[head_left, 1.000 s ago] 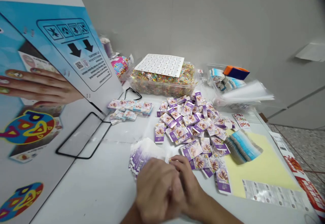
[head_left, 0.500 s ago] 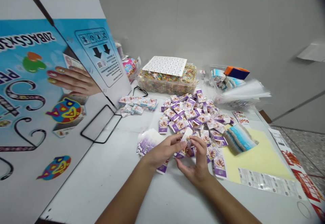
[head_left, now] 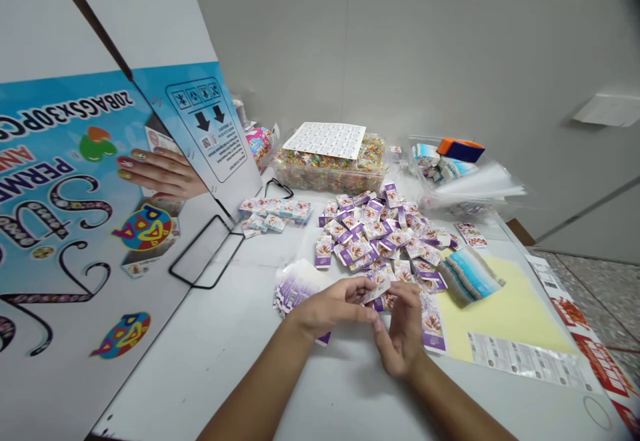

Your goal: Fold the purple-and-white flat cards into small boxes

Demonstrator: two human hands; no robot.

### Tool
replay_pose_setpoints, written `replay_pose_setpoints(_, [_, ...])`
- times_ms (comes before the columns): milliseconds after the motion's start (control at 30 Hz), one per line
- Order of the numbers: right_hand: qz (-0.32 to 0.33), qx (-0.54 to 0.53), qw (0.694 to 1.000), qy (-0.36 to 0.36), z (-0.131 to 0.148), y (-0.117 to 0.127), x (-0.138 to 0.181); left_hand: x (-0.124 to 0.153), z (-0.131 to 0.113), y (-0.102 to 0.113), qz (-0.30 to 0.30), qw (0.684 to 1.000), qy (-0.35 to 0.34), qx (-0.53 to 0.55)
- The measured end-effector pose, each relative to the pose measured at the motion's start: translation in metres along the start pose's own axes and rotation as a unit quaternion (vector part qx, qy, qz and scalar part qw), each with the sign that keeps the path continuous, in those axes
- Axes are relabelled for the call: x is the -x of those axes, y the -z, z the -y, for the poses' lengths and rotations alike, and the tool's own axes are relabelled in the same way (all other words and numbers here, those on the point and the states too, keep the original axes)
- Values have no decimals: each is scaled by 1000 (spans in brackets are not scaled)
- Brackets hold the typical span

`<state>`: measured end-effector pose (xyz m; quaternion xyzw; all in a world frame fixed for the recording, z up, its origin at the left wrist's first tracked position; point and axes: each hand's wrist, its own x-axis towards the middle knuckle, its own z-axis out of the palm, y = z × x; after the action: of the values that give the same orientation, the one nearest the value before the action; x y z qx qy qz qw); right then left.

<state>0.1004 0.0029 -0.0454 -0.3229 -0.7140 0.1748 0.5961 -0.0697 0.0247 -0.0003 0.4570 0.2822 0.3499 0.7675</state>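
Observation:
My left hand (head_left: 333, 307) and my right hand (head_left: 401, 331) meet over the white table (head_left: 210, 367), both pinching one small white and purple packet (head_left: 379, 290) between their fingertips. A heap of several purple packets (head_left: 380, 237) lies just beyond the hands. A fanned stack of flat purple packets (head_left: 295, 285) rests left of my left hand. Another purple packet (head_left: 433, 331) lies flat right of my right hand.
A large printed blue and white carton (head_left: 100, 227) stands open at the left. At the back are a clear tub of colourful bits (head_left: 330, 161) under a printed sheet, a clear tray (head_left: 450, 161), a row of light packets (head_left: 275, 211), a yellow sheet (head_left: 505, 317) and blue cards (head_left: 470, 274).
My hands moved from a clasp near the table's front edge out to the heap, and now hold one packet up between the fingertips. The camera view shifted right and back.

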Motion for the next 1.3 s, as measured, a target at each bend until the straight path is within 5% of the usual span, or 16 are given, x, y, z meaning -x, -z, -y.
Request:
replay_pose_setpoints(167, [-16, -29, 999, 22, -1, 0, 2, 1, -2, -6, 66, 997, 45, -4])
replay_pose_setpoints(333, [-35, -12, 999, 16, 0, -1, 7, 3, -4, -10, -41, 995, 91, 14])
replay_pose_setpoints(567, [-24, 22, 999, 16, 2, -1, 8, -1, 6, -9, 67, 991, 97, 71])
replay_pose_setpoints(833, [37, 17, 999, -5, 5, -1, -2, -5, -2, -18, -35, 997, -13, -64])
replay_pose_setpoints(1033, [44, 29, 997, -55, 8, 3, -13, -2, 2, -18, -167, 967, 7, -194])
replay_pose_setpoints(1200, [49, 74, 995, -33, 5, 5, -18, 3, -6, -15, -89, 970, -2, -226])
replay_pose_setpoints(1300, [74, 125, 989, 2, 5, 5, -21, 4, -9, -14, -137, 975, 30, -172])
